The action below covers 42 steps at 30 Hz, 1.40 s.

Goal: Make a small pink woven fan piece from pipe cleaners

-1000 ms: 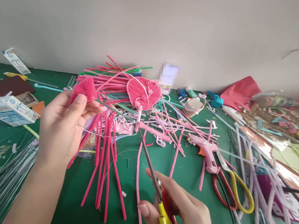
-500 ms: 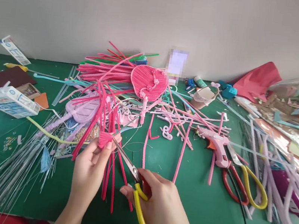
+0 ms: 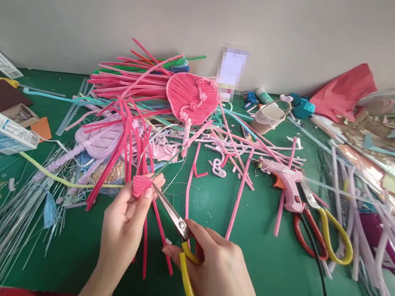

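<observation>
Left hand (image 3: 124,219) in the middle now, thumb and fingers pinched tight on the pink tuft (image 3: 141,186), holding it up over the front of the green table (image 3: 62,266). Right hand (image 3: 216,263) has the scissors (image 3: 172,214) firmly in its grasp, yellow handle out below, blades pointing up and left, tips right up by the tuft; whether they touch it is hard to make out from here. Thin wire (image 3: 168,169) slants up from the tuft. Just behind, pink stems (image 3: 105,181) fan downward, and beyond them sits the heart-shaped fan (image 3: 190,98) with its little flowers. Over on the right, the glue gun (image 3: 289,182) lies beside the second scissors (image 3: 335,237), the basket (image 3: 267,119) behind. Far left, the carton (image 3: 1,132), with loose rods (image 3: 9,223) spread nearer the front.
</observation>
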Tool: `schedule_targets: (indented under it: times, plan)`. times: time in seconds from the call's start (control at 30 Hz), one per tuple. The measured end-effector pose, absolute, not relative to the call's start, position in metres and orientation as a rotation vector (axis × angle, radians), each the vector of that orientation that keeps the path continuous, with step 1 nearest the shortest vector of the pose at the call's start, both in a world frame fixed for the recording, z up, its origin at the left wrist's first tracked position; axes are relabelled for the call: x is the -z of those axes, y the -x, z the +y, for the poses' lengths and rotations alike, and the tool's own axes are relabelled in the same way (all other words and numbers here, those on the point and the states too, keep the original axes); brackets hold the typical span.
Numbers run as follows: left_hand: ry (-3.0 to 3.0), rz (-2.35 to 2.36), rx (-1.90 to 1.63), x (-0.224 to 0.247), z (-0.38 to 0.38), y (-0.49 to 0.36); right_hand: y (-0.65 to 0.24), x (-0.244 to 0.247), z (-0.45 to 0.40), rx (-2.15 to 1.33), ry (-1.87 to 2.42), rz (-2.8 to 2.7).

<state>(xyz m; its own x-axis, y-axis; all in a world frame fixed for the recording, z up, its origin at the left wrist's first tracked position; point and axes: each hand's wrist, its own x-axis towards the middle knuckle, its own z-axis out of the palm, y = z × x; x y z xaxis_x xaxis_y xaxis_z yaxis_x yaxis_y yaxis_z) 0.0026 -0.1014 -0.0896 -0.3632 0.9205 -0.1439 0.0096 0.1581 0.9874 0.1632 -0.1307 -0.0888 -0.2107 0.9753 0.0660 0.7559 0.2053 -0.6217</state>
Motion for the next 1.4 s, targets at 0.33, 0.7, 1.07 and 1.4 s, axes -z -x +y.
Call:
schedule_targets:
  times: [0.33,0.7,1.07,1.4]
  plan:
    - [-0.983,1.607,-1.288,0.090,-0.104,-0.001,-0.166,0.088,-0.129,-0.652,1.641,-2.067]
    - [-1.009,1.616,-1.279,0.088,-0.104,-0.003,-0.167,0.084,-0.126,-0.574,1.658,-2.108]
    - [-1.041,1.621,-1.304,0.090,-0.105,-0.003,-0.166,0.096,-0.126,-0.498,1.597,-2.043]
    - [-1.142,1.627,-1.303,0.095,-0.106,0.000,-0.167,0.096,-0.124,-0.481,1.576,-2.047]
